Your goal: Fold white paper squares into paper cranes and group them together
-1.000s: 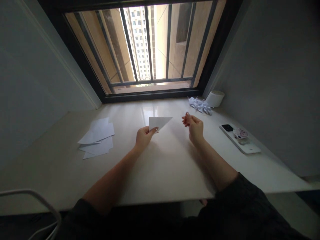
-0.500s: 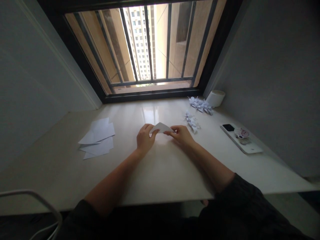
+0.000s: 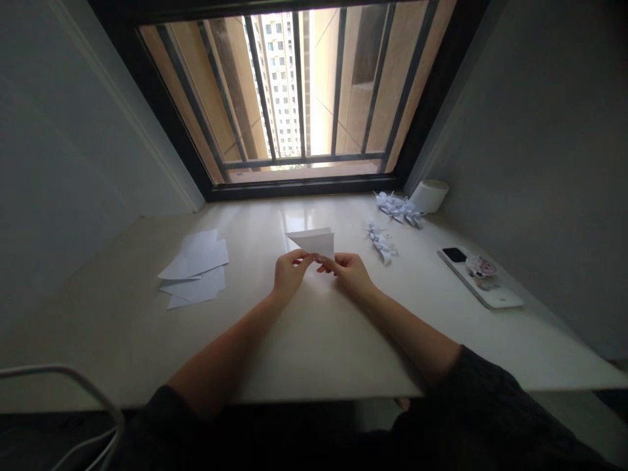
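Observation:
A folded sheet of white paper (image 3: 318, 242) is held up over the pale counter, its layers slightly parted along the top edge. My left hand (image 3: 290, 271) pinches its lower edge between thumb and fingers. Right beside it, my right hand (image 3: 347, 269) grips the same lower edge, and the two thumbs nearly meet. To the left lies a loose stack of white paper sheets (image 3: 196, 265). Several small folded paper pieces (image 3: 381, 242) lie to the right of my hands, with a larger cluster of folded paper pieces (image 3: 400, 209) farther back.
A white paper roll (image 3: 430, 196) stands in the back right corner. The phone (image 3: 500, 294), with a round grip on its back, lies near the right wall. A barred window (image 3: 304, 190) closes off the far side. At the lower left a pale cable (image 3: 63, 371) loops over the counter (image 3: 314, 353) edge.
The paper has been turned from a low triangle, point upward, to stand with a pointed corner to the left. Both hands have moved closer together at its lower edge. The view has shifted slightly.

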A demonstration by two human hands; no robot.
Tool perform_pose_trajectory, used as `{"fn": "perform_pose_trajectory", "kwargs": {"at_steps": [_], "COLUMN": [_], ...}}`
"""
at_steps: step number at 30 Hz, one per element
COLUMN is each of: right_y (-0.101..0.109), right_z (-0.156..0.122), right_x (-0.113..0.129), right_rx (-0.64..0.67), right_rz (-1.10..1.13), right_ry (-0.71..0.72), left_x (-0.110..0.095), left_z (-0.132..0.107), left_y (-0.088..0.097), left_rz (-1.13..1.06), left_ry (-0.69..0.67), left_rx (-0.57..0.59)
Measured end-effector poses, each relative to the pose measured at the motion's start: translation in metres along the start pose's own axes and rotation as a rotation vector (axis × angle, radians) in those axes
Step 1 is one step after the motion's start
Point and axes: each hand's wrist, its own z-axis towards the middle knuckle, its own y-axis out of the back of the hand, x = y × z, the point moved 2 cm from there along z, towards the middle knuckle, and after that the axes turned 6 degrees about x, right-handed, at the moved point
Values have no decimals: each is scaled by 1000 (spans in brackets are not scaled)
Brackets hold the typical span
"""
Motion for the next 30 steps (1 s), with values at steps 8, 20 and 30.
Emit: {"fn": "perform_pose_trajectory", "kwargs": {"at_steps": [8,20,30], "right_y": [-1,2,31], "right_z": [1,4,13], "right_x": [0,-4,-4], "right_rx": [41,57,-84], "right_rz": [-23,-105,-49], "right_ry": [12,-17,-45], "left_x": [-3,2,-2], "left_z": [2,13,11], "left_y": [6,23,19], "left_rz": [-229,-259,-227], "left_ry": [73,197,180], "left_rx": [-39,-294,-213]}}
